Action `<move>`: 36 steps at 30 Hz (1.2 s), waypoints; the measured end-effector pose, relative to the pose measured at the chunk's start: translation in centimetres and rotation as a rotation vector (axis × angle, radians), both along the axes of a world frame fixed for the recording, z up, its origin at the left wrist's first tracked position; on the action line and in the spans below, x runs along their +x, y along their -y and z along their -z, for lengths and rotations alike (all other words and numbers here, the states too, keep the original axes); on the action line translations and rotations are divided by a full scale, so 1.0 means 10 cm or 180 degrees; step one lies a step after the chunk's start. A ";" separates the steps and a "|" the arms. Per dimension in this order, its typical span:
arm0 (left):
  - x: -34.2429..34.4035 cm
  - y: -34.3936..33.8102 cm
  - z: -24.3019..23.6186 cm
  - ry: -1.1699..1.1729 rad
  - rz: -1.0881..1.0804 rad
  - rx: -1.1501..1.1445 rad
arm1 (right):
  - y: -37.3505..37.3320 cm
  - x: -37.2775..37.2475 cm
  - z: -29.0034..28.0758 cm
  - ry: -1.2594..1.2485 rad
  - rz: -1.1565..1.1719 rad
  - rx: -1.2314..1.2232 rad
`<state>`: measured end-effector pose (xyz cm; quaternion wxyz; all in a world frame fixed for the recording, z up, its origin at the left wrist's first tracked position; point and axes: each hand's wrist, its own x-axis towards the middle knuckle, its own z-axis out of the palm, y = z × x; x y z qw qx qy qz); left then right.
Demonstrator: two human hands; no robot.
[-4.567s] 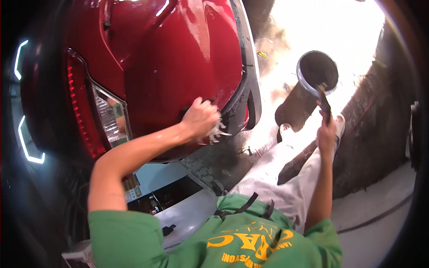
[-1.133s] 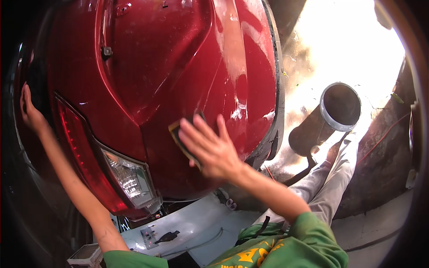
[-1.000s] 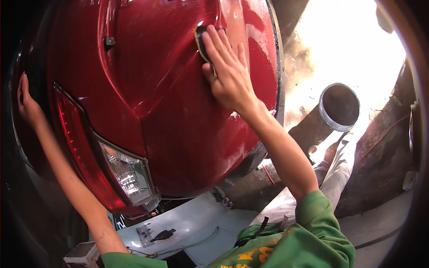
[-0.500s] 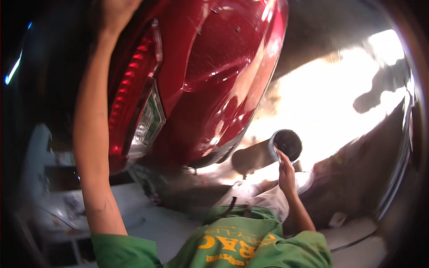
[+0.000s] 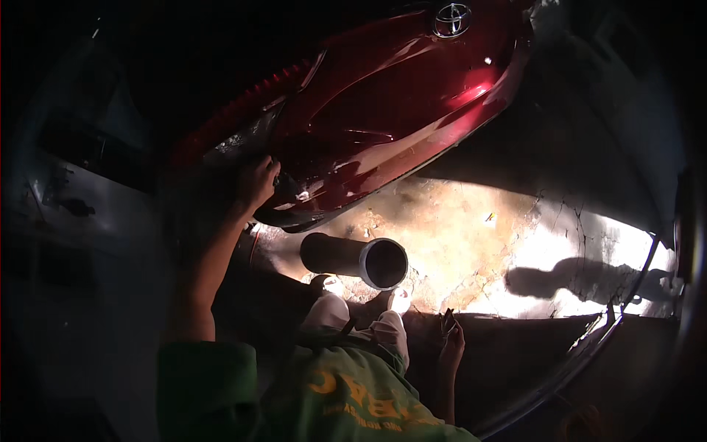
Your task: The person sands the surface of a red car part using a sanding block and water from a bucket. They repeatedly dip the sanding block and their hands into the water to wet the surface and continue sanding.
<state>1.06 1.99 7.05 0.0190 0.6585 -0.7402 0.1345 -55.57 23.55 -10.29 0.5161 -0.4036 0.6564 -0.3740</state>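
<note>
Red car (image 5: 412, 92) | silver oval emblem (image 5: 451, 20) | green shirt (image 5: 317, 409), yellow lettering (image 5: 383, 407)

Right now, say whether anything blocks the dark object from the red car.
Nothing visible lies between the dark object in the right hand and the red car; the bucket stands on the floor to the left.

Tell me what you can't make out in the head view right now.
Head view, all of these:
- Inside the bucket: lost in its own darkness.
- Whether the left hand holds anything: its underside is turned away, in shadow.
- The small dark item in the right hand: too small and dim for detail.
- The rest of the red car: cut off by the top edge and deep shadow.
</note>
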 end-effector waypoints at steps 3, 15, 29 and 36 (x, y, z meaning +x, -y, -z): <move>0.07 -0.29 0.12 -0.0134 -0.0694 -0.0369 | 0.21 -0.05 -0.07 0.0175 -0.0246 -0.0102; -3.20 -0.97 1.12 -0.4260 0.0018 0.1886 | 0.99 0.79 -0.73 0.1326 -0.1866 -0.0052; -4.31 -1.74 -0.11 -0.2237 0.3204 0.1827 | 0.48 -0.01 -2.02 0.0951 -0.0772 -0.0296; -4.01 -1.80 -0.06 -0.2484 0.3197 0.1930 | 0.39 0.41 -2.06 0.0926 -0.1095 -0.0026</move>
